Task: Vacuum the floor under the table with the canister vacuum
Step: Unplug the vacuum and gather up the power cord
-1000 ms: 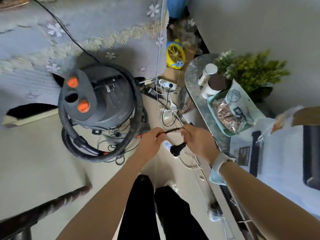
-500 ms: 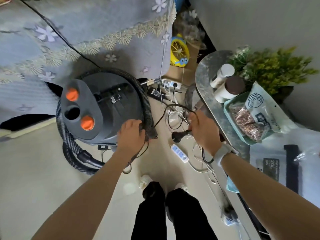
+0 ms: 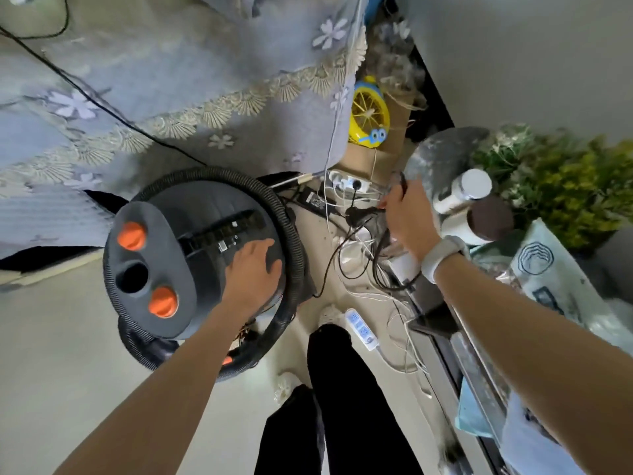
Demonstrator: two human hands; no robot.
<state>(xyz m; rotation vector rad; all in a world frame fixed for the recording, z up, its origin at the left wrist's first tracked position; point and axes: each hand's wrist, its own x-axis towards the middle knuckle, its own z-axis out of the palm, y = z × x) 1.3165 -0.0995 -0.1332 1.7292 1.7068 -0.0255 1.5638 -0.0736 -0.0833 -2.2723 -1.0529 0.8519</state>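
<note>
Nearest you, on the floor (image 3: pixel 61 354) beside your feet, a white power strip (image 3: pixel 362 328) lies unused, and just past it your left hand (image 3: pixel 255 269) rests flat with relaxed fingers on the lid of the canister vacuum (image 3: pixel 191 255), likely to steady it while its hose (image 3: pixel 291 234) stays coiled around the body. Farther on, your right hand (image 3: pixel 409 217) pinches the black cord (image 3: pixel 356 241) behind its plug (image 3: pixel 354 212), aimed at the far power strip (image 3: pixel 346 182) by the draped table (image 3: pixel 171 80), so vacuuming has not yet begun.
</note>
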